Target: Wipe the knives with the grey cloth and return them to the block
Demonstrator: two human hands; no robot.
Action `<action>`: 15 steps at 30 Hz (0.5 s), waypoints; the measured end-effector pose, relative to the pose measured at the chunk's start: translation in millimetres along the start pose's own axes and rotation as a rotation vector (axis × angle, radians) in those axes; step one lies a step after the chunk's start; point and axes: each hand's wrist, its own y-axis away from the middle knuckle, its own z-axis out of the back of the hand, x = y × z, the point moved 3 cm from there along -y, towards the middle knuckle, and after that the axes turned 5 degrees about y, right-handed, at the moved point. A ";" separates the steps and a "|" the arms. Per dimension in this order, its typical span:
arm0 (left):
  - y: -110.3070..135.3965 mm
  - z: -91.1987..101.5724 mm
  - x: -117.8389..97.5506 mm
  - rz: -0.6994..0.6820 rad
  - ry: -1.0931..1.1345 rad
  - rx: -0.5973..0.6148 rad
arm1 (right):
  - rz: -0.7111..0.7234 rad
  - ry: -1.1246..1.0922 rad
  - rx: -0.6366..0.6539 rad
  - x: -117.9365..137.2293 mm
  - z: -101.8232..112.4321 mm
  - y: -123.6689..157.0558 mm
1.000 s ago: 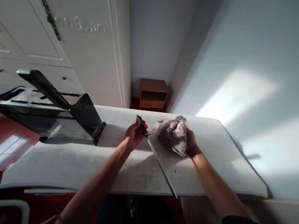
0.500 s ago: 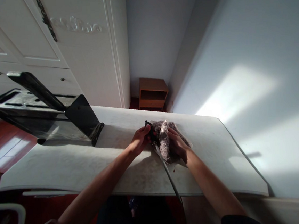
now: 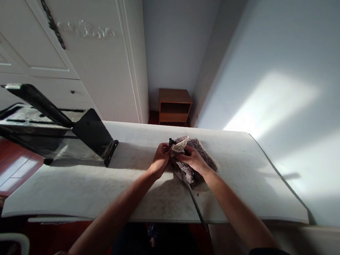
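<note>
My left hand (image 3: 161, 160) is closed around the black handle of a long, thin metal tool (image 3: 196, 207). I cannot tell whether this tool is a rod or a narrow blade; it slants down toward me, its tip past the table's near edge. A shaggy grey-brown cloth (image 3: 200, 152) lies bunched beside and partly over the tool. Its folded flap, with a paler underside, covers much of the handle. My right hand (image 3: 195, 159) grips this flap, fingers pressed against the handle area from the right.
The white tabletop (image 3: 152, 198) has brownish smudges and a small dark speck near the cloth. A black metal stand-like frame (image 3: 89, 130) stands on its left part. A small wooden cabinet (image 3: 175, 97) stands beyond the far edge, with a white wardrobe (image 3: 99, 70) at left and a wall at right.
My right hand has moved up and left, bringing the cloth's flap over the tool's handle and upper shaft. My left hand stays at the handle.
</note>
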 end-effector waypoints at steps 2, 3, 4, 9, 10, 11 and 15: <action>1.7 -0.5 -0.9 -0.045 -0.032 0.000 | -0.026 -0.013 -0.031 -0.5 0.5 -0.2; 2.7 -1.3 -1.4 -0.066 -0.056 0.023 | -0.036 -0.038 -0.045 -0.7 1.4 -0.1; 3.9 -2.5 -1.9 -0.087 -0.082 0.053 | -0.042 -0.065 -0.058 -1.1 3.0 -0.1; 12.0 -11.2 -4.2 -0.126 -0.179 0.202 | -0.052 -0.131 -0.118 -5.8 18.8 -3.2; 13.5 -13.0 -4.9 -0.134 -0.198 0.224 | -0.068 -0.134 -0.141 -7.5 22.7 -4.3; 14.8 -14.4 -5.8 -0.143 -0.217 0.239 | -0.094 -0.137 -0.171 -9.3 26.6 -5.4; 15.2 -13.1 -8.0 -0.173 -0.313 0.211 | -0.237 -0.201 -0.304 -18.2 39.1 -7.5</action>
